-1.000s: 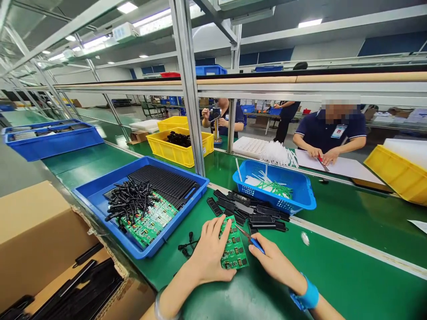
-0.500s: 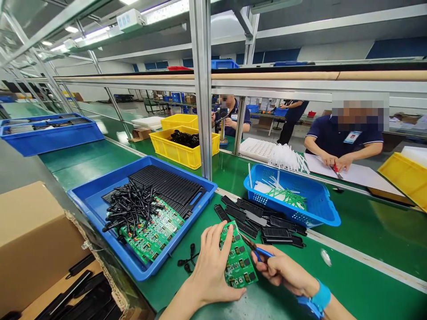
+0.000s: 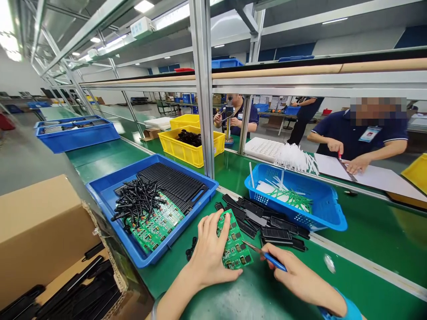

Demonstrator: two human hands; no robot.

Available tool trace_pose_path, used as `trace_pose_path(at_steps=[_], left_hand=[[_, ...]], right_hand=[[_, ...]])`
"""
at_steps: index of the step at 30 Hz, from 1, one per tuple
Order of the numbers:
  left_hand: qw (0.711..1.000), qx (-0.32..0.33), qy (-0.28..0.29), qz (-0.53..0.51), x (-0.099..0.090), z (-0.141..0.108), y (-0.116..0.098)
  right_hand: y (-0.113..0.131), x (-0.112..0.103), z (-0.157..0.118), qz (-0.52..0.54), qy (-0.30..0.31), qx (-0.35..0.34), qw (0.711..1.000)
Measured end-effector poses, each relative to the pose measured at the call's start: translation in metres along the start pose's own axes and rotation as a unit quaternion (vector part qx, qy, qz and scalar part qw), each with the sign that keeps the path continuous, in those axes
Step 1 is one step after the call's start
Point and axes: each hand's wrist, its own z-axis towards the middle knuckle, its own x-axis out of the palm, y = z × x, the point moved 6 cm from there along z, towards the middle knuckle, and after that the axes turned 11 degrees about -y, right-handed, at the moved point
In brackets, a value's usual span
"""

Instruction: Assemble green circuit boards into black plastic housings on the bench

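Note:
My left hand [image 3: 211,249] is closed on a green circuit board [image 3: 236,243], which bears small digit displays and dark square parts. The board is tilted above the green bench. In my right hand [image 3: 293,271] is a pair of blue-handled pliers [image 3: 274,260], its narrow tip close to the board's right edge; I cannot tell if it touches. Black plastic housings [image 3: 276,234] lie just beyond the board. Part of a black cable [image 3: 191,249] shows beside my left hand.
A blue tray [image 3: 143,261] at left holds black cables, circuit boards and black panels. The blue basket [image 3: 333,218] contains white and green strips. A cardboard box [image 3: 36,213] stands lower left. A metal post [image 3: 204,89] rises ahead. Across the bench, a person [image 3: 373,133] handles a blade.
My right hand has moved right, drawing the pliers back from the board's edge and turning them flatter. The left hand keeps its hold on the board. The view has shifted slightly.

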Motion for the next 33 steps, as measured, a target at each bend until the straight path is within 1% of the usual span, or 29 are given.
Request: trace_pose_path(at_steps=[2,3,4,5,7,8,11,12,13,14,16,18,20,21,23,24,25,27,29,31,33], left_hand=[[1.0,-0.003,-0.001,0.0,0.001,0.001,-0.003],[1.0,-0.006,-0.004,-0.002,0.002,0.001,-0.004],[1.0,-0.007,-0.006,-0.004,0.002,0.0,-0.005],[1.0,-0.01,-0.008,-0.007,0.002,0.0,-0.006],[1.0,-0.014,-0.007,-0.014,0.002,0.0,-0.007],[1.0,-0.019,-0.007,-0.019,0.001,-0.001,-0.007],[0.999,-0.04,-0.02,-0.024,-0.004,0.001,-0.002],[0.999,-0.045,-0.024,-0.017,-0.006,0.002,0.001],[0.999,-0.049,-0.021,-0.006,-0.008,0.003,0.004],[0.999,-0.052,-0.008,0.01,-0.009,0.003,0.008],[0.996,-0.059,0.052,0.045,-0.005,0.002,0.016],[0.984,-0.075,0.143,0.072,0.006,-0.002,0.022],[0.962,-0.096,0.244,0.079,0.024,-0.012,0.026],[0.948,-0.107,0.292,0.072,0.033,-0.018,0.026],[0.924,-0.121,0.358,0.051,0.05,-0.028,0.024],[0.918,-0.119,0.376,0.038,0.056,-0.032,0.022],[0.918,-0.111,0.381,0.027,0.058,-0.033,0.02],[0.926,-0.091,0.366,0.023,0.053,-0.029,0.02],[0.936,-0.077,0.34,0.058,0.036,-0.02,0.03],[0.938,-0.071,0.309,0.139,0.009,-0.007,0.053],[0.926,-0.069,0.291,0.23,-0.019,0.002,0.085]], right_hand=[[-0.001,0.002,-0.002,0.055,0.006,0.005,0.998],[-0.004,0.005,-0.002,0.105,0.019,0.027,0.994],[-0.008,0.01,-0.003,0.163,0.039,0.064,0.984],[-0.014,0.015,-0.004,0.224,0.058,0.11,0.967],[-0.022,0.027,-0.006,0.33,0.085,0.193,0.92],[-0.024,0.033,-0.007,0.378,0.102,0.217,0.894],[-0.018,0.045,-0.003,0.499,0.16,0.237,0.818],[-0.015,0.044,0.0,0.531,0.173,0.237,0.795],[-0.013,0.04,0.006,0.562,0.174,0.233,0.775],[-0.012,0.032,0.014,0.589,0.161,0.225,0.759],[-0.012,0.008,0.034,0.644,0.108,0.199,0.731],[-0.014,-0.017,0.054,0.688,0.04,0.171,0.704],[-0.017,-0.032,0.068,0.713,-0.013,0.158,0.683],[-0.017,-0.034,0.072,0.719,-0.029,0.159,0.676],[-0.014,-0.025,0.073,0.723,-0.031,0.172,0.668],[-0.011,-0.017,0.071,0.723,-0.022,0.179,0.667],[-0.006,-0.008,0.068,0.722,-0.008,0.186,0.666],[0.005,0.007,0.058,0.725,0.019,0.192,0.661],[0.014,0.013,0.047,0.731,0.028,0.194,0.654],[0.017,0.011,0.038,0.73,0.019,0.207,0.651],[0.014,0.006,0.033,0.716,0.002,0.232,0.659]])
